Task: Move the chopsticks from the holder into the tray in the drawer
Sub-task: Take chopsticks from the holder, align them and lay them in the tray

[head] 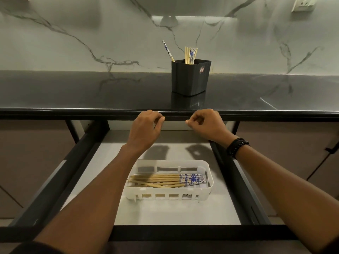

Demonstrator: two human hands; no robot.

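A black square holder [190,78] stands on the dark countertop, with several chopsticks [190,55] upright in it and one blue-patterned chopstick [167,50] leaning out to the left. In the open drawer [60,173] below, a white slotted tray [209,182] holds several bamboo chopsticks [157,180] lying flat, their blue-white ends to the right. My left hand [145,130] and my right hand [207,125] hover above the back of the drawer, just under the counter edge. Both have curled fingers and nothing in them.
The counter's black front edge [73,111] runs across just above my hands. A marble backsplash [91,39] rises behind the holder, with a wall socket [302,4] at top right. Brown cabinet fronts [27,153] flank the drawer. A beaded bracelet [236,146] circles my right wrist.
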